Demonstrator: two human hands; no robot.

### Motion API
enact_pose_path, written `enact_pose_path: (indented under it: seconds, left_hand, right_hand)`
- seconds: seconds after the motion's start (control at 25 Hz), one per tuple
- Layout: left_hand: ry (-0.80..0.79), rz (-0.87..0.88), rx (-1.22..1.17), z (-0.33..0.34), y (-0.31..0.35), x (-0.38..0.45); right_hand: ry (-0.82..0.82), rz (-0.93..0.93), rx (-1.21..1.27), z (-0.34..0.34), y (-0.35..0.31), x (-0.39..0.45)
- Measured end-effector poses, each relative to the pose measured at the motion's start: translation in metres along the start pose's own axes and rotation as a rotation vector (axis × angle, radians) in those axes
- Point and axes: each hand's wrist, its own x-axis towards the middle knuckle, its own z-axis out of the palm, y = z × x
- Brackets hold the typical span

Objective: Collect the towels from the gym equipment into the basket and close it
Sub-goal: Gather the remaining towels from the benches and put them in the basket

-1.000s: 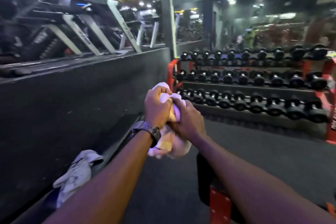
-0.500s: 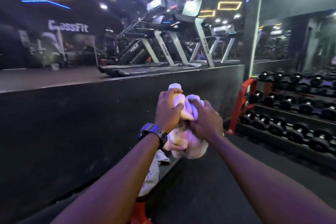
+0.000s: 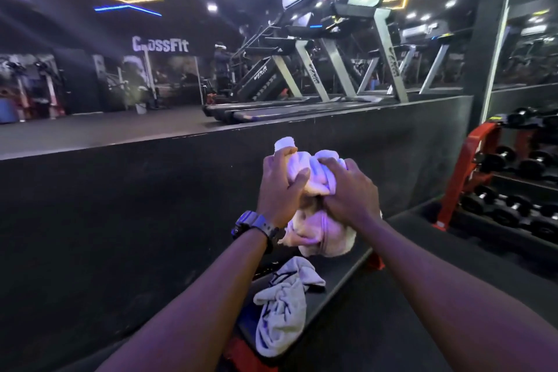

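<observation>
A bunched pale towel bundle (image 3: 320, 229) hangs in front of me at chest height. My left hand (image 3: 280, 190), with a dark watch on its wrist, grips the bundle's upper left. My right hand (image 3: 350, 193) clamps its upper right. Below my hands a second crumpled white towel (image 3: 283, 305) lies draped over the black pad of a weight bench (image 3: 341, 275). No basket is in view.
A tall black platform wall (image 3: 151, 205) runs across just beyond the bench, with treadmills (image 3: 326, 75) on top. A red dumbbell rack (image 3: 513, 178) stands at the right. Dark floor (image 3: 377, 326) lies between bench and rack. A person (image 3: 222, 69) stands far off.
My view has swung left, from the dumbbell rack toward the platform and treadmills. Both hands keep hold of the towel bundle. The towel on the bench now lies directly under my arms.
</observation>
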Motion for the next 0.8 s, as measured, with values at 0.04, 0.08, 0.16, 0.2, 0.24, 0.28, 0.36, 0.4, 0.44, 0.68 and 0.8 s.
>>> enact_pose_path:
  seconds: [0.04, 0.08, 0.16, 0.2, 0.24, 0.28, 0.36, 0.4, 0.44, 0.68, 0.8]
  left_hand:
    - [-0.015, -0.006, 0.01, 0.01, -0.017, 0.012]
    - [-0.024, -0.013, 0.022, 0.018, -0.032, 0.021]
    - [-0.021, -0.03, 0.024, 0.036, -0.062, 0.038]
    - [-0.014, -0.053, 0.012, 0.045, -0.08, 0.047]
    - [-0.005, -0.081, 0.0, 0.053, -0.097, 0.055]
    - [0.005, -0.111, -0.011, 0.06, -0.113, 0.063]
    - [0.029, -0.171, -0.017, 0.074, -0.147, 0.081]
    - [0.038, -0.204, -0.019, 0.081, -0.166, 0.089]
    - [0.039, -0.232, -0.024, 0.087, -0.182, 0.094]
    - [-0.034, -0.442, -0.047, 0.141, -0.319, 0.068]
    - [-0.076, -0.554, -0.01, 0.17, -0.397, 0.024]
  right_hand:
    - [-0.009, 0.006, -0.002, 0.015, 0.012, 0.013]
    - [-0.023, 0.013, -0.004, 0.029, 0.023, 0.024]
    - [-0.044, 0.028, -0.014, 0.055, 0.048, 0.046]
    - [-0.048, 0.044, -0.023, 0.069, 0.061, 0.057]
    - [-0.052, 0.058, -0.038, 0.082, 0.073, 0.067]
    - [-0.057, 0.071, -0.05, 0.096, 0.083, 0.075]
    - [-0.059, 0.104, -0.069, 0.122, 0.104, 0.089]
    - [-0.06, 0.126, -0.084, 0.135, 0.114, 0.093]
    - [-0.068, 0.139, -0.1, 0.145, 0.123, 0.095]
    - [-0.212, 0.22, -0.183, 0.249, 0.176, 0.061]
    - [-0.247, 0.257, -0.194, 0.301, 0.212, 0.025]
